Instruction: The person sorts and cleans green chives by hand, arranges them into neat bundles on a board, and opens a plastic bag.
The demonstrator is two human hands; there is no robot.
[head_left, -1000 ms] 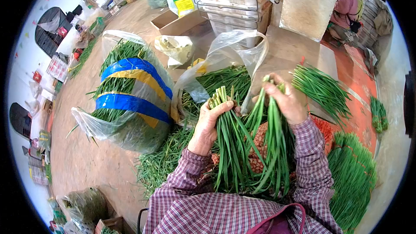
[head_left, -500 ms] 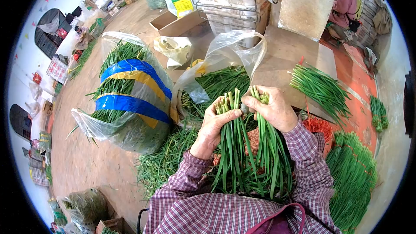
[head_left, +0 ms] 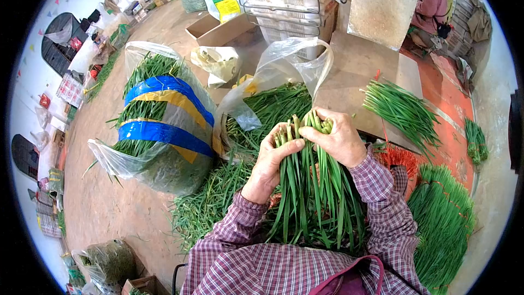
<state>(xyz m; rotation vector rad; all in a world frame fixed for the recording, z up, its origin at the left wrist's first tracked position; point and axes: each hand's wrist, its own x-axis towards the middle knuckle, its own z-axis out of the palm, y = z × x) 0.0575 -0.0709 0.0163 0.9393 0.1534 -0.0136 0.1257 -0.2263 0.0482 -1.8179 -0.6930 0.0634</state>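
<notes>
My left hand (head_left: 268, 165) and right hand (head_left: 345, 137) are close together, each closed around green stalks (head_left: 322, 188), the pale ends up between my thumbs and the leaves hanging below. Just ahead of my hands, an open plastic bag (head_left: 297, 57) holds more greens (head_left: 281, 104). A blue-banded bag (head_left: 180, 128) sits to their left, another green bundle (head_left: 401, 110) to their right.

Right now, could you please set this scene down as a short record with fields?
left hand: gripping green stalks near their pale ends
right hand: gripping more green stalks, close beside the left hand
left side: stuffed bag with blue and yellow bands
ahead: open clear bag holding greens
right side: large green bundle
background: stacked white crates, person in pink
</notes>
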